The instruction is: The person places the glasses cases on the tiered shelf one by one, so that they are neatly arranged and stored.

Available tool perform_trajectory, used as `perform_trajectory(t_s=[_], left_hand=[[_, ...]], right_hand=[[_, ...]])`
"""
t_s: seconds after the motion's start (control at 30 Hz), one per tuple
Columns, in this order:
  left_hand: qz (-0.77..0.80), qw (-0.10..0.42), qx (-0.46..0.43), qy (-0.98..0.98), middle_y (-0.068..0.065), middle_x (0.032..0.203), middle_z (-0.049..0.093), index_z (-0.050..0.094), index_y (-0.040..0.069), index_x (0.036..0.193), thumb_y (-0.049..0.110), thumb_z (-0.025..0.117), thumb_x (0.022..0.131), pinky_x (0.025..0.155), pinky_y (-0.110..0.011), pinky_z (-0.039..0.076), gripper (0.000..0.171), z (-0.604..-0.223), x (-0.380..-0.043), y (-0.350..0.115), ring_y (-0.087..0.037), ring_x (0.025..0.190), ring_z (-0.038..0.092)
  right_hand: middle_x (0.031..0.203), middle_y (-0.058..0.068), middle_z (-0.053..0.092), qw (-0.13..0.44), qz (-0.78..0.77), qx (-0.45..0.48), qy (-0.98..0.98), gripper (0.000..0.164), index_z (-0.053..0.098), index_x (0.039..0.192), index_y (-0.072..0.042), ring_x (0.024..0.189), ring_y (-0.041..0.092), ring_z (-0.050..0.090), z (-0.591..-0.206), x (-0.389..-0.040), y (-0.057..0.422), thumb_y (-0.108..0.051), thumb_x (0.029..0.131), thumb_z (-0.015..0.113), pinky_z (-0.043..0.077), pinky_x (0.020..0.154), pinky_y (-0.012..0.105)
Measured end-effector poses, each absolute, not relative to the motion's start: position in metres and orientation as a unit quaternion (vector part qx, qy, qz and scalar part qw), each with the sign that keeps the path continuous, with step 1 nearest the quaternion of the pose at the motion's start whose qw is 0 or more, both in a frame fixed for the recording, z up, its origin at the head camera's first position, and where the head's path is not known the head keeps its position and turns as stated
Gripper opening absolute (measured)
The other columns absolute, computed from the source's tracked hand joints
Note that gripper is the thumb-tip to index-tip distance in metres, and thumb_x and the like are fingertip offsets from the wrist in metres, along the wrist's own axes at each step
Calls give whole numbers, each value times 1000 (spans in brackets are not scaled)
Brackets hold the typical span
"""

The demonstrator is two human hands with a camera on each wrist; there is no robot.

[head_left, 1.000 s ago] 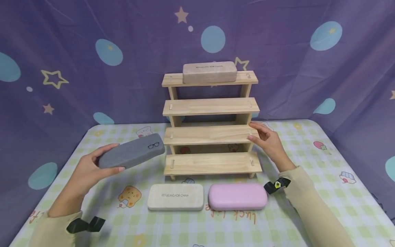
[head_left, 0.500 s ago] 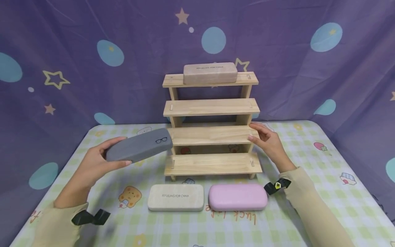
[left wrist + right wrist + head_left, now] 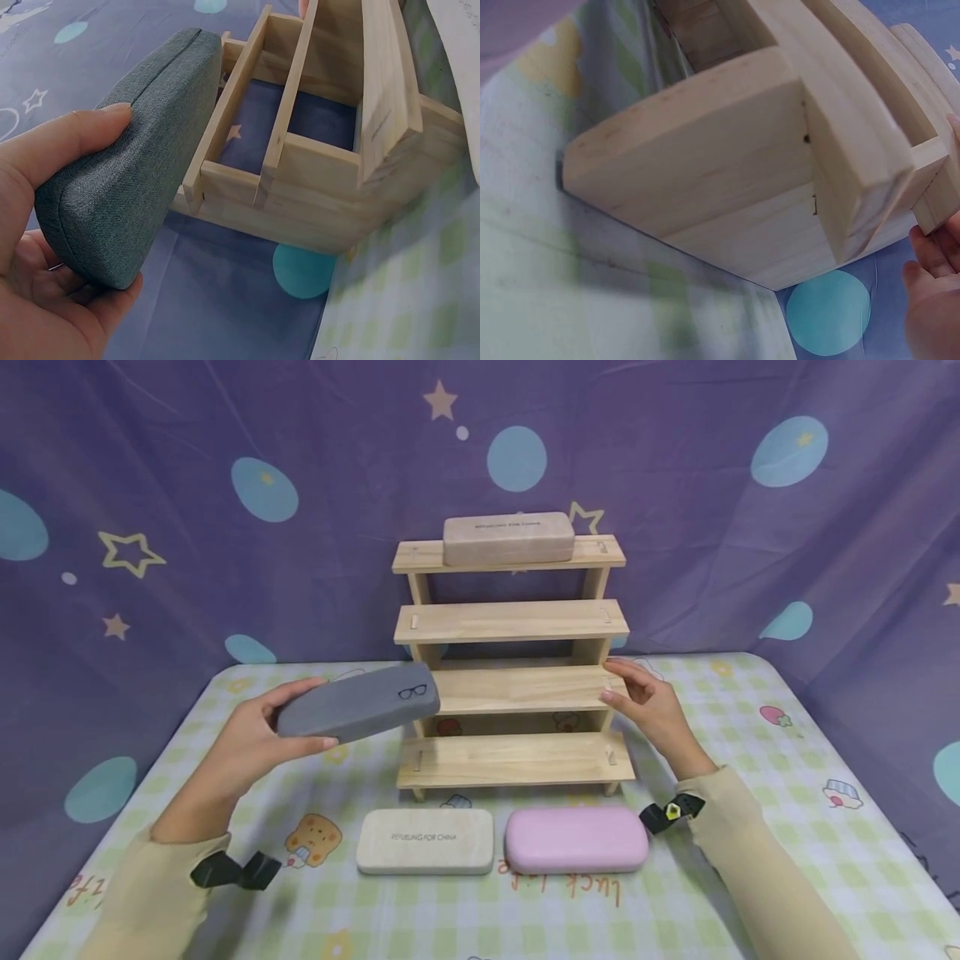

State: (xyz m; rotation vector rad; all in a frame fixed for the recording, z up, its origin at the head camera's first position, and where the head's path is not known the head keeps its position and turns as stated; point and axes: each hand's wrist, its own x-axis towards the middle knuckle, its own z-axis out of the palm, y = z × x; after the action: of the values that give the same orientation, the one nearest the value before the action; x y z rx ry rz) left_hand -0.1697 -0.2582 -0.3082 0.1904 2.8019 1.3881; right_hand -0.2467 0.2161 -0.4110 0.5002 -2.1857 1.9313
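Observation:
My left hand (image 3: 251, 752) grips a grey-blue fabric glasses case (image 3: 360, 700) by its left end, thumb on one side and fingers on the other. The case, printed with a small pair of glasses, is held tilted in the air, its right end in front of the left end of a stepped wooden display rack (image 3: 517, 760). In the left wrist view the glasses case (image 3: 142, 150) shows a seam along its side. My right hand (image 3: 658, 714) holds the right end of the rack's second step from the bottom, between thumb and fingers.
A beige-brown glasses case (image 3: 510, 539) lies on the rack's top step. In front of the rack, a cream case (image 3: 425, 842) and a pink case (image 3: 576, 839) lie side by side on the checked tablecloth (image 3: 780, 827). A purple patterned curtain (image 3: 345, 485) hangs behind.
My left hand has carried the grey-blue case to the right and slightly up, toward the rack's left end. The right hand stays at the rack's right side.

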Motion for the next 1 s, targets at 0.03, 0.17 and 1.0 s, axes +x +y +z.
perform_trajectory(t_s=[0.03, 0.17, 1.0], left_hand=[[445, 7, 62, 893, -14, 131, 48, 44, 14, 141, 22, 80, 76, 75, -18, 45, 75, -307, -171, -257, -17, 103, 51], [447, 18, 65, 892, -15, 135, 46, 44, 15, 141, 23, 81, 75, 77, -21, 44, 76, -303, -176, -250, -28, 110, 50], [506, 44, 140, 850, -15, 128, 52, 48, 12, 139, 10, 81, 72, 80, -25, 48, 75, -287, -227, -194, -26, 108, 54]], right_hand=[[138, 19, 44, 91, 649, 168, -736, 46, 50, 129, 10, 130, 10, 40, -411, -247, 216, -2, 87, 65, 26, 106, 17], [138, 17, 45, 92, 645, 165, -740, 48, 50, 130, 9, 129, 7, 41, -411, -247, 216, -4, 87, 66, 27, 106, 16], [141, 19, 42, 85, 642, 164, -744, 48, 49, 131, 8, 133, 11, 37, -411, -246, 216, -5, 88, 65, 26, 105, 16]])
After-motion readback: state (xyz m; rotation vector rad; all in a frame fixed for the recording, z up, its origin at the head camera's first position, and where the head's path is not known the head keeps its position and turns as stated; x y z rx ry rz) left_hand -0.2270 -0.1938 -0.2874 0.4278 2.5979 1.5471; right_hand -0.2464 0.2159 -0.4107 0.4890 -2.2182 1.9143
